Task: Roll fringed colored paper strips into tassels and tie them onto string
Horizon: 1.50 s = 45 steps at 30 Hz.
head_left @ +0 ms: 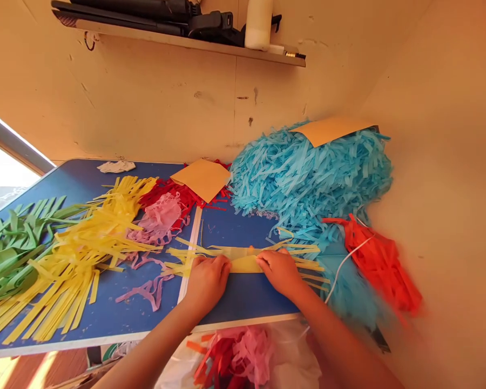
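A strip of yellow fringed paper (pixel 243 258) lies across the blue table (pixel 235 302) near its front edge. My left hand (pixel 206 281) presses on the strip's left part with curled fingers. My right hand (pixel 281 270) holds down its right part, fingers bent onto the paper. The two hands sit close together, a short bare length of yellow between them. Thin yellow fringes stick out to both sides of the hands.
Heaps of yellow (pixel 76 254), green (pixel 12 248), pink (pixel 160 219) and red (pixel 174 192) fringes lie at left. A big light-blue pile (pixel 308 178) and an orange bundle (pixel 378 259) fill the right. Tan paper sheets (pixel 204 177) rest on top. A shelf (pixel 186 38) hangs above.
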### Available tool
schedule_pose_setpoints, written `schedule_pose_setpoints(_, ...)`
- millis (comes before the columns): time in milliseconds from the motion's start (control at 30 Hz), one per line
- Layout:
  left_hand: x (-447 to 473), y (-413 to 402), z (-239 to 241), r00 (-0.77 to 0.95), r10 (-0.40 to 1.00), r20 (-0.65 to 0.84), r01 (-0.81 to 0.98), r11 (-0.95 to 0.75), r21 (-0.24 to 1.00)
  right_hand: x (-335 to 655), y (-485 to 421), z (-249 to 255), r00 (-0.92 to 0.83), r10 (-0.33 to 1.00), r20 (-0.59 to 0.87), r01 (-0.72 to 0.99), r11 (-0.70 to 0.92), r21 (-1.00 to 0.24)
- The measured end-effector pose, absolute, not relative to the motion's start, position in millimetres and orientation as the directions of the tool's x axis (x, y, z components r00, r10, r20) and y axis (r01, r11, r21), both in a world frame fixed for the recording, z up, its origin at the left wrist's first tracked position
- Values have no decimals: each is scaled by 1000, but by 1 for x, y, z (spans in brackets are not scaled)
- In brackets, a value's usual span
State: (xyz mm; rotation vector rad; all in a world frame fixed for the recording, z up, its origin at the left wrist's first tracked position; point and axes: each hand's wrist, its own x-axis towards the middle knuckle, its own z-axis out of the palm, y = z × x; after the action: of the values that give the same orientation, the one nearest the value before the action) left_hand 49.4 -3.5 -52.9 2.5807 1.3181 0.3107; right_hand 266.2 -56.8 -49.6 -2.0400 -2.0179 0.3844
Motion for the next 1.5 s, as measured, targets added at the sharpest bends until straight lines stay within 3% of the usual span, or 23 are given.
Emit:
schedule_pose_setpoints(267, 64, 21, -56, 588, 805, 80, 786, -592, 182, 263, -43, -56, 101, 995, -1, 957, -98, -275)
schedule_pose_setpoints(533, 71, 29, -51, 638, 754, 158, 735, -657, 166, 266, -43, -67, 72, 988, 135, 968, -37, -250)
schedule_pose_setpoints(733, 76, 33, -58, 609, 789, 85, 774, -614, 157, 266, -43, -71, 97, 977, 188, 977, -57, -203)
schedule_pose_setpoints(1167, 80, 35, -61, 609, 789, 86, 779, -615, 124, 266, -41, -75, 124, 976, 179, 970, -81, -228)
schedule_pose_setpoints(1233, 78, 34, -60, 605, 783, 147, 775, -621, 117, 267, -41, -71, 168, 966, 197, 968, -124, -217)
schedule_pose_setpoints(1333, 75, 32, -58, 714, 651, 259, 655, -751, 84, 268, -43, -61, 286, 912, 294, 953, -237, -190)
schedule_pose_setpoints(1400, 72, 32, -56, 846, 492, 204, 488, -870, 71, 269, -47, -53, 298, 885, 358, 952, -251, -173)
schedule_pose_setpoints(1500, 70, 31, -50, 925, 367, 95, 360, -929, 85, 269, -53, -43, 4, 957, 290, 982, 51, -182)
